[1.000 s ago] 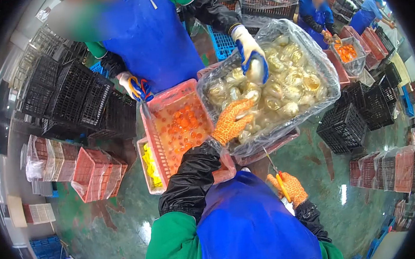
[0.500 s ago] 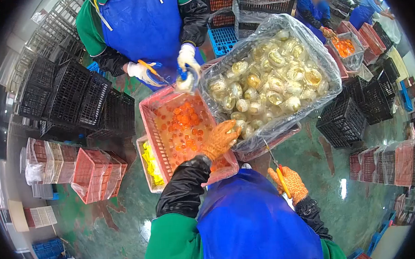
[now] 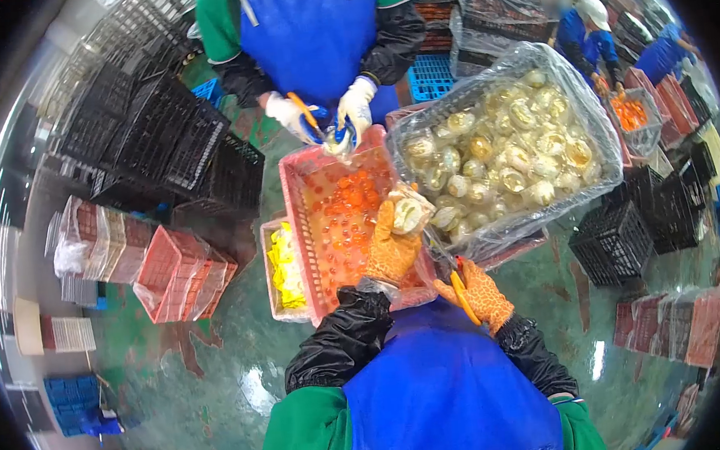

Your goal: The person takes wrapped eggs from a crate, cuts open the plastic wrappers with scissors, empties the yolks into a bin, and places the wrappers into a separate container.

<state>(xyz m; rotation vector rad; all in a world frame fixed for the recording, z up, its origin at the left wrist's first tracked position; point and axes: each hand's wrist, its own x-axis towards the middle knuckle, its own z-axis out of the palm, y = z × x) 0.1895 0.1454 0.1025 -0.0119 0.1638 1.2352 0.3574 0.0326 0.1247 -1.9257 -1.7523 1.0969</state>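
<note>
My left hand (image 3: 393, 246), in an orange patterned glove, is wrapped round a pale shell (image 3: 410, 214) above the right part of the pink crate (image 3: 298, 229), where orange pieces (image 3: 354, 196) lie in cloudy liquid. Closed on orange-handled scissors (image 3: 460, 289), my right hand (image 3: 481, 294) is near my apron, just below the lined crate's lower corner. The scissors' blades point up toward the shell and are partly hard to make out. Many wet shells (image 3: 508, 154) fill the plastic-lined crate (image 3: 606, 140) at the right.
Opposite me, a co-worker's gloved hands (image 3: 325, 124) hold a shell and orange-handled scissors over the pink crate's far edge. A box of yellow pieces (image 3: 287, 266) adjoins it. Black crates (image 3: 165, 138) stand left, more (image 3: 608, 239) right. Another person (image 3: 583, 34) works at the back right.
My left hand has moved from the lined crate to over the pink crate with a shell. My right hand has brought the scissors nearer to it. The co-worker's hands have come together round a shell.
</note>
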